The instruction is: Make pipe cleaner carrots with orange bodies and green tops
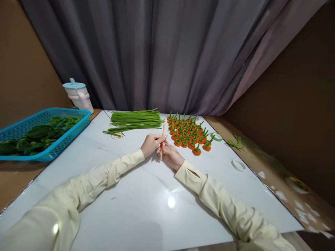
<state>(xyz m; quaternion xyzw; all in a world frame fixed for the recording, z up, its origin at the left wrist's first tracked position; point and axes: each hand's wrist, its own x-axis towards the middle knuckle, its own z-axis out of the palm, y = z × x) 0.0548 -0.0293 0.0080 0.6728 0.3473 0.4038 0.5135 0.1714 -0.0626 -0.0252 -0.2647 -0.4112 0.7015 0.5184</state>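
Observation:
A thin pale wooden stick (163,129) stands nearly upright between my hands, above the white tabletop. My left hand (151,144) pinches it around its middle. Just below and to the right, my right hand (171,155) has its fingers closed about the lower part. A bit of orange-red material (161,144) shows on the stick between my fingers; most of it is hidden. Beyond my right hand stand rows of small orange pumpkin shapes with green stems (192,134). A bundle of green fuzzy stems (136,119) lies beyond my left hand.
At left sits a blue basket (53,151) of green leaf shapes, with a lidded tumbler (78,96) behind it. Green tape (216,137) and a white tape roll (238,165) lie at right. White scraps (281,196) litter the brown surface beside the tabletop (125,216). Grey curtains (167,52) hang behind.

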